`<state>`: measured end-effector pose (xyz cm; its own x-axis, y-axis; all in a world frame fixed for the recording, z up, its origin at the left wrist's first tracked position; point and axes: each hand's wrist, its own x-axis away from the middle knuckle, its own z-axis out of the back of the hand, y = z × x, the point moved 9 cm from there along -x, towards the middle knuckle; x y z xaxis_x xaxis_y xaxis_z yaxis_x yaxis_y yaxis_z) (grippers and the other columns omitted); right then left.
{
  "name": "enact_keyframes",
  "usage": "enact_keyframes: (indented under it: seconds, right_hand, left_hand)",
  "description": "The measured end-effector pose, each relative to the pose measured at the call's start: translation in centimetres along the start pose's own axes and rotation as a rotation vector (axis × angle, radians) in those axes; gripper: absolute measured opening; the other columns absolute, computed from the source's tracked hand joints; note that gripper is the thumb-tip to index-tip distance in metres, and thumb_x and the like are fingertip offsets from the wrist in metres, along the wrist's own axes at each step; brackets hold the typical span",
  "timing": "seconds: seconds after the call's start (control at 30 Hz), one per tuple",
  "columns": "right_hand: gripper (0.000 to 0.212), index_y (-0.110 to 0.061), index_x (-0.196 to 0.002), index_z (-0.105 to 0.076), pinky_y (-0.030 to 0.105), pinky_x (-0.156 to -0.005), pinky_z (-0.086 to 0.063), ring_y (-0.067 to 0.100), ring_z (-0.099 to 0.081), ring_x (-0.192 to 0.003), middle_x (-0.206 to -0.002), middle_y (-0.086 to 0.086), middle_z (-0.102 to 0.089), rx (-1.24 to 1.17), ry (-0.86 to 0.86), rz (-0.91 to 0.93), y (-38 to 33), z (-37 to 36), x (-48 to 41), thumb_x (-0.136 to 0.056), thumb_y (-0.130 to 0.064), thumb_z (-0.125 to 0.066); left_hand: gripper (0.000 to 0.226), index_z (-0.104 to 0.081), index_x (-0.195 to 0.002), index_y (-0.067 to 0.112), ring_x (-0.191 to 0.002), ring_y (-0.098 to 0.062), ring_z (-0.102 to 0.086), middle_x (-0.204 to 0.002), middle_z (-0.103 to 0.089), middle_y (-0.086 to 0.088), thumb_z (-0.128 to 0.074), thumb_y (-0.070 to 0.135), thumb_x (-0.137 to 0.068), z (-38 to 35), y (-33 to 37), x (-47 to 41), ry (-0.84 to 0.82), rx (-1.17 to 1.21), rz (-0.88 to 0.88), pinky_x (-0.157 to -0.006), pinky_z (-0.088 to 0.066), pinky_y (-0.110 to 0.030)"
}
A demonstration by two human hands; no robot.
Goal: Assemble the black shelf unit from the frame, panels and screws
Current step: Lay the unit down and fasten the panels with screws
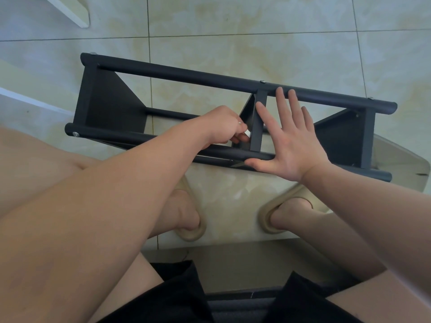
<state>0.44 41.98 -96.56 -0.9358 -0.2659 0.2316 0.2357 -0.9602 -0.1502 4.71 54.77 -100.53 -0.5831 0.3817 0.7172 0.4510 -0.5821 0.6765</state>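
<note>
The black shelf unit (186, 76) lies on its side on the tiled floor, with round black posts running left to right and three black panels between them. Silver screw heads (75, 134) show at the post ends. My left hand (225, 127) reaches inside the frame beside the middle panel (257, 122), fingers closed around a small white and silver piece that is mostly hidden. My right hand (289, 138) is spread flat, palm up, fingers apart, resting against the near post (233, 155) and the middle panel, holding nothing.
My feet in beige slippers (191, 229) stand just in front of the shelf. A white board edge (74, 12) lies at the top left. A pale flat board (401, 164) sits under the shelf's right end. Tiled floor stretches beyond the shelf.
</note>
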Motion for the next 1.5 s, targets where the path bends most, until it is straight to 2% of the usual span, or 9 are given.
enact_keyframes:
  seconds: [0.2, 0.5, 0.63, 0.9, 1.03, 1.1, 1.37, 1.43, 1.5]
  right_hand:
    - [0.114, -0.026, -0.162, -0.005, 0.062, -0.122, -0.009, 0.041, 0.010, -0.154, -0.168, 0.016, 0.010, 0.001, -0.005, -0.001, 0.0, 0.0, 0.0, -0.073, -0.092, -0.032]
    - [0.115, -0.027, -0.162, -0.004, 0.062, -0.122, -0.008, 0.040, 0.012, -0.154, -0.168, 0.016, 0.011, 0.010, -0.018, -0.007, -0.1, -0.1, 0.0, -0.072, -0.093, -0.030]
    - [0.114, -0.026, -0.162, -0.005, 0.062, -0.122, -0.009, 0.041, 0.010, -0.154, -0.168, 0.017, 0.009, 0.011, -0.011, -0.002, 0.0, 0.0, -0.1, -0.073, -0.093, -0.028]
    - [0.115, -0.026, -0.162, -0.006, 0.062, -0.122, -0.009, 0.041, 0.009, -0.154, -0.168, 0.017, 0.008, 0.004, -0.001, 0.001, 0.0, 0.0, 0.0, -0.073, -0.094, -0.029]
    - [0.114, -0.026, -0.162, -0.006, 0.063, -0.122, -0.010, 0.041, 0.009, -0.154, -0.168, 0.017, 0.008, 0.003, 0.005, 0.004, -0.1, 0.0, 0.0, -0.073, -0.094, -0.028]
    - [0.114, -0.026, -0.162, -0.006, 0.063, -0.122, -0.010, 0.041, 0.009, -0.154, -0.168, 0.018, 0.008, 0.004, 0.005, 0.005, 0.0, 0.0, 0.0, -0.073, -0.094, -0.028]
    - [0.115, -0.026, -0.162, -0.007, 0.062, -0.122, -0.009, 0.041, 0.010, -0.154, -0.168, 0.017, 0.008, -0.009, -0.002, -0.002, -0.1, 0.0, 0.0, -0.072, -0.094, -0.029]
    - [0.115, -0.026, -0.162, -0.007, 0.062, -0.122, -0.009, 0.041, 0.010, -0.154, -0.168, 0.016, 0.008, -0.009, -0.003, -0.002, 0.0, 0.0, 0.0, -0.072, -0.094, -0.029]
    - [0.115, -0.026, -0.162, -0.007, 0.062, -0.122, -0.008, 0.041, 0.010, -0.154, -0.168, 0.016, 0.008, -0.008, -0.002, -0.002, 0.0, 0.0, 0.0, -0.072, -0.093, -0.030]
  left_hand:
    - [0.024, -0.063, -0.082, 0.021, -0.086, -0.010, -0.065, -0.087, -0.075, 0.004, -0.051, 0.018, -0.103, 0.0, -0.1, 0.1, -0.015, -0.033, -0.017, -0.082, -0.049, -0.029]
    - [0.025, -0.064, -0.079, 0.021, -0.081, -0.008, -0.065, -0.072, -0.074, 0.011, -0.053, 0.015, -0.102, 0.2, -0.4, 0.3, -0.042, -0.075, -0.040, -0.081, -0.049, -0.031]
    - [0.023, -0.066, -0.082, 0.021, -0.085, -0.007, -0.068, -0.077, -0.075, 0.010, -0.054, 0.014, -0.101, 0.2, -0.4, 0.4, -0.060, -0.125, -0.053, -0.072, -0.045, -0.027]
    - [0.024, -0.068, -0.078, 0.026, -0.091, -0.013, -0.066, -0.090, -0.075, 0.006, -0.059, 0.017, -0.098, 0.2, -0.3, 0.4, -0.082, -0.271, -0.089, -0.081, -0.047, -0.029]
    - [0.027, -0.065, -0.072, 0.031, -0.074, -0.010, -0.054, -0.074, -0.062, 0.012, -0.062, 0.022, -0.097, 0.1, -0.2, 0.4, -0.093, -0.369, -0.100, -0.069, -0.040, -0.029]
    - [0.026, -0.065, -0.072, 0.031, -0.072, -0.007, -0.053, -0.072, -0.060, 0.014, -0.063, 0.024, -0.097, 0.0, -0.3, 0.3, -0.105, -0.395, -0.095, -0.068, -0.039, -0.028]
    - [0.024, -0.068, -0.069, 0.035, -0.074, -0.005, -0.058, -0.073, -0.066, 0.017, -0.068, 0.028, -0.092, 0.9, 0.2, 0.4, -0.077, -0.465, -0.105, -0.070, -0.043, -0.027]
    - [0.022, -0.072, -0.068, 0.030, -0.068, -0.006, -0.060, -0.065, -0.068, 0.016, -0.071, 0.027, -0.089, 1.5, 0.4, 0.4, -0.061, -0.483, -0.100, -0.068, -0.044, -0.026]
    - [0.017, -0.074, -0.070, 0.027, -0.068, -0.007, -0.062, -0.068, -0.070, 0.012, -0.074, 0.027, -0.087, 2.0, 0.6, 0.4, -0.042, -0.490, -0.106, -0.067, -0.046, -0.026]
